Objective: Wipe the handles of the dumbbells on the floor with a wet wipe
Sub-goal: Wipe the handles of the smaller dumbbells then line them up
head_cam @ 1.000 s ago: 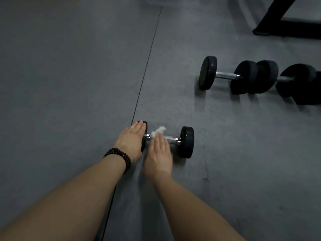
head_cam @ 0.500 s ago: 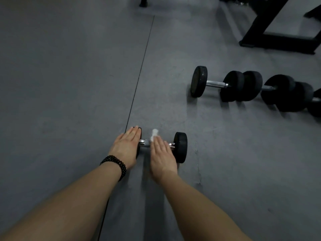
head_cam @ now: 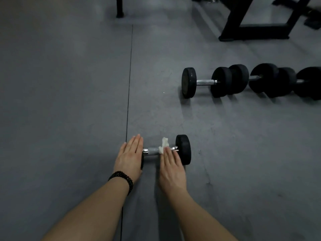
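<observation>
A small dumbbell (head_cam: pixel 183 149) with black ends and a chrome handle lies on the grey floor in front of me. My left hand (head_cam: pixel 129 157) rests flat, fingers straight, on its left end, which it mostly hides. My right hand (head_cam: pixel 172 166) lies over the right part of the handle with straight fingers, pressing a white wet wipe (head_cam: pixel 164 145) against the bar. A crumpled bit of the wipe sticks up past my fingertips. The left part of the handle (head_cam: pixel 152 151) shows bare between my hands.
A row of larger black dumbbells (head_cam: pixel 205 82) lies end to end at the right, farther away. A black rack frame (head_cam: pixel 251 33) stands at the top right and a black post foot (head_cam: pixel 119 7) at the top. A floor seam (head_cam: pixel 129 84) runs toward my left hand.
My right hand and the wipe have slid rightward along the handle toward the right end. My left hand stays on the left end. The view has tilted up.
</observation>
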The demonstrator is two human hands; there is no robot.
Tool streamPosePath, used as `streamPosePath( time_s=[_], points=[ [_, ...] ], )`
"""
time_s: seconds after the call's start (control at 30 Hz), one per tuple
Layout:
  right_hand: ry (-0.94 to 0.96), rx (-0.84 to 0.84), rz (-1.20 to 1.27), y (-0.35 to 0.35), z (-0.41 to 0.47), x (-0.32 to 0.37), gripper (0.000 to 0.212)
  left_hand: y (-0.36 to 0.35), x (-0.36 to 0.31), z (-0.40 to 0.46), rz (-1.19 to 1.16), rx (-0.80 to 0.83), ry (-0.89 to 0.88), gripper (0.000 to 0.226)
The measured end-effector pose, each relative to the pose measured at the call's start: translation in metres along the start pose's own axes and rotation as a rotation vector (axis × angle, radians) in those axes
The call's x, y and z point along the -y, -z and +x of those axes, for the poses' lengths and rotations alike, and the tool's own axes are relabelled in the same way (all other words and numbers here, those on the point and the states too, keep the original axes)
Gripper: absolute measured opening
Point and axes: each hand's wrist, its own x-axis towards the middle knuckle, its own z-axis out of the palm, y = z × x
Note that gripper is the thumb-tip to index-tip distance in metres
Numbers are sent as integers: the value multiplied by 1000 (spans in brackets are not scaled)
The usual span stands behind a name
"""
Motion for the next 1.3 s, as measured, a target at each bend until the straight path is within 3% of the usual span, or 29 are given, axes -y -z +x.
streamPosePath(
  time_s=[0.1,0.2,0.3,0.37,0.43,0.5,0.6,0.7,0.8,0.97,1.1,1.2,1.3],
  points=[
    [-94,-6,6,-12,-1,-19,62,-13,-1,9,-14,-92,47,116],
    [-147,-38,158,-9,6,0,67,-21,-4,18,-47,-137,61,101],
    [-20,-54,272,-6,22,41,84,-14,-9,24,-100,-109,97,81],
    [53,-75,266,-9,25,56,79,-10,-6,25,-142,-92,79,70],
    [-4,-91,232,-12,21,46,69,-6,2,23,-164,-66,40,76],
    [-116,-101,212,-19,11,23,80,-3,6,18,-143,-110,-2,87],
    [-184,-88,237,-27,4,8,64,-5,6,7,-169,-213,-56,90],
    [-60,-114,341,-12,12,33,78,-11,3,-3,-179,-300,-41,84],
    [94,-143,320,-9,27,45,72,-9,-4,-7,-228,-326,37,72],
    [-209,-100,258,-7,38,8,66,-8,8,1,-133,-231,-20,89],
    [-101,-119,248,-1,48,27,71,-10,13,16,-65,-127,-17,108],
    [42,-106,285,0,51,42,72,-7,14,34,-64,-102,8,107],
    [-164,-109,283,1,54,18,69,-5,20,50,-36,-60,-5,115]
  ],
)
